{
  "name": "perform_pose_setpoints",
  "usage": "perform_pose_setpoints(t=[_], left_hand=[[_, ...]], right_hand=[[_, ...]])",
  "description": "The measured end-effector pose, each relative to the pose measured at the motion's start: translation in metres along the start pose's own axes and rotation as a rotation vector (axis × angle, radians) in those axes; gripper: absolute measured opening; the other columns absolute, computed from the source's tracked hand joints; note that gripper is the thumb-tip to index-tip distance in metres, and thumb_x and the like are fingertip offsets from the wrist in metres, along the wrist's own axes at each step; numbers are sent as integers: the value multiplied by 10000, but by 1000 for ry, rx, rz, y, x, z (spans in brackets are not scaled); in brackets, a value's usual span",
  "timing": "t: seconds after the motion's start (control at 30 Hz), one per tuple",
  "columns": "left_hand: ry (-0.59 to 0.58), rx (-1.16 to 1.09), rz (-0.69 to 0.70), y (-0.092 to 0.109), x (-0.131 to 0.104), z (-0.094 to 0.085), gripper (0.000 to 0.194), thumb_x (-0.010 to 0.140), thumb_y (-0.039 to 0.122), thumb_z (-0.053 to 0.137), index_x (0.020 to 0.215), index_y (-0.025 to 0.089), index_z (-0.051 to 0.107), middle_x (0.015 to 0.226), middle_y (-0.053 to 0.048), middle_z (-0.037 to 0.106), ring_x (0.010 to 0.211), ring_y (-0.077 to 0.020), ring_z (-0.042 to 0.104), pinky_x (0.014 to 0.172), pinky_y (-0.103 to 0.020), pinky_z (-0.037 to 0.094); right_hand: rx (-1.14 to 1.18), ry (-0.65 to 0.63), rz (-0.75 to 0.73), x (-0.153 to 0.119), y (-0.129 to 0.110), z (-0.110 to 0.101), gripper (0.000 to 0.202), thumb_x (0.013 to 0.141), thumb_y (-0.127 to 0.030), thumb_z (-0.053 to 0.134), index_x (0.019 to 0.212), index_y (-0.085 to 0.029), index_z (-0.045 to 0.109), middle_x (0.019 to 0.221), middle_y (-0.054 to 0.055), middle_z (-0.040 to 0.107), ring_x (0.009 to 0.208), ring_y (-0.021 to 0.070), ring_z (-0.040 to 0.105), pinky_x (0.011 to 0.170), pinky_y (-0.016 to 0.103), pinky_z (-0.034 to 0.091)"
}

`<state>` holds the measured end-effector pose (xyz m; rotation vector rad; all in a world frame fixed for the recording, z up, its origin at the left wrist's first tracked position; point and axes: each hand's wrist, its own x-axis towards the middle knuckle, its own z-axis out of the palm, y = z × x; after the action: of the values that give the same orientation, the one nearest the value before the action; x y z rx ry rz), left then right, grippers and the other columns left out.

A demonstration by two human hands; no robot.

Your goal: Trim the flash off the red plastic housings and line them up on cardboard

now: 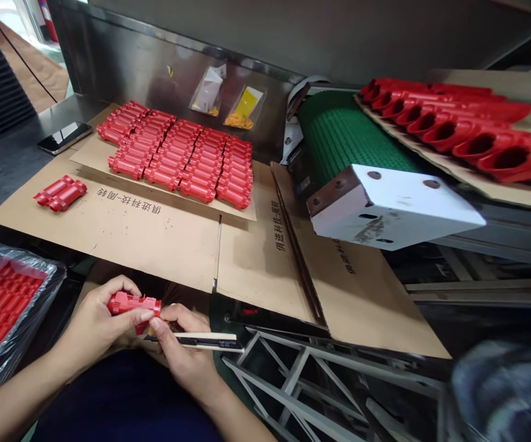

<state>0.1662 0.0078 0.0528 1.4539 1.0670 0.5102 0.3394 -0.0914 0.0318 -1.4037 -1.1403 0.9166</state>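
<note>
The left hand (97, 322) is closed around a red ribbed plastic moulded part (134, 304), thumb pressed along its near side, holding it low in front of the body, below the near edge of the flat brown cardboard sheet (155, 236); the right hand (185, 350) is curled around a slim white-and-black utility knife (210, 341), its index finger touching the part's right end and the knife's tip end hidden beneath the part, so whether the blade meets the plastic cannot be told; the 2 hands touch each other.

On the cardboard sheet, which covers the dark tabletop (7, 159), a pair of the same red parts (60, 193) lies at the left, well apart from a smaller cardboard piece carrying a neat block of red parts in rows (180, 159); a black smartphone (64, 136) lies on the bare tabletop beyond; 2 clear plastic bags (226, 98) with yellow contents lean against the steel back wall (131, 61).

At the far left, a black plastic-lined bin (26, 307) holds more red parts; to the right, a green ribbed conveyor belt (343, 135) ends at a white metal end block (394, 205), and beside it a cardboard strip bears a row of larger red hollow tubes (458, 132); a grey metal frame (302, 380) stands low at the right.
</note>
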Motion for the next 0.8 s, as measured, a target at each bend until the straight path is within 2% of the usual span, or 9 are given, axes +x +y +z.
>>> perform_pose_setpoints(t=[0.13, 0.27, 0.33, 0.4, 0.47, 0.53, 0.6, 0.7, 0.8], left_hand=[[91, 123, 117, -20, 2, -12, 386, 745, 227, 803, 1118, 274, 719, 941, -26, 774, 847, -240, 736, 700, -300, 540], [95, -170, -31, -30, -4, -10, 528, 679, 261, 937, 1146, 256, 691, 903, -18, 765, 774, -209, 728, 684, -280, 573], [57, -388, -104, -25, -10, 2, 534, 681, 347, 984, 1123, 233, 706, 906, -27, 768, 751, -184, 710, 707, -273, 590], [84, -608, -135, -15, -14, 15, 432, 765, 430, 945, 1067, 206, 731, 920, -44, 770, 793, -175, 711, 764, -271, 605], [149, -769, -168, -3, -14, 23, 359, 819, 438, 911, 1013, 185, 747, 938, -52, 770, 837, -164, 713, 805, -255, 609], [201, -844, -210, 6, -12, 23, 352, 805, 397, 929, 1009, 176, 746, 936, -51, 774, 820, -149, 713, 783, -228, 611], [197, -852, -225, 10, -9, 15, 408, 783, 369, 948, 1074, 184, 729, 956, -65, 793, 800, -159, 737, 745, -226, 620], [164, -835, -196, 10, -5, 2, 526, 807, 356, 930, 1244, 253, 656, 988, -84, 821, 788, -199, 783, 731, -263, 644], [128, -824, -157, 6, -4, -2, 531, 833, 370, 909, 1271, 276, 624, 1013, -92, 825, 779, -213, 790, 729, -290, 657]], right_hand=[[314, 34, 231, -4, 5, 2, 416, 951, -580, 736, 815, -199, 642, 588, -20, 665, 374, 83, 523, 371, 185, 409], [359, 88, 242, -4, 5, 4, 415, 950, -583, 742, 820, -207, 625, 602, -12, 687, 371, 83, 525, 358, 179, 419], [240, 134, 129, -2, 2, 7, 347, 999, -497, 705, 815, -209, 640, 611, -10, 679, 405, 97, 556, 390, 197, 465], [-13, 160, -116, 0, -1, 10, 232, 1032, -335, 659, 845, -202, 692, 665, 25, 701, 502, 133, 628, 489, 242, 543], [-288, 101, -400, 1, -3, 9, 167, 1025, -215, 637, 908, -187, 752, 722, 68, 731, 584, 168, 671, 564, 278, 577], [-419, -15, -554, 3, -7, 4, 144, 1023, -189, 654, 976, -172, 789, 806, 107, 773, 643, 187, 712, 599, 285, 601], [-382, -63, -513, 3, -12, -5, 115, 1022, -226, 702, 1010, -172, 803, 931, 133, 804, 731, 196, 760, 663, 285, 642], [-233, -23, -380, 0, -22, -19, 121, 1011, -255, 742, 1102, -203, 801, 1068, 126, 820, 942, 226, 802, 840, 324, 681], [-148, -64, -449, -2, -31, -25, 224, 1022, -212, 717, 1240, -225, 770, 1143, 116, 826, 1065, 237, 799, 923, 339, 681]])
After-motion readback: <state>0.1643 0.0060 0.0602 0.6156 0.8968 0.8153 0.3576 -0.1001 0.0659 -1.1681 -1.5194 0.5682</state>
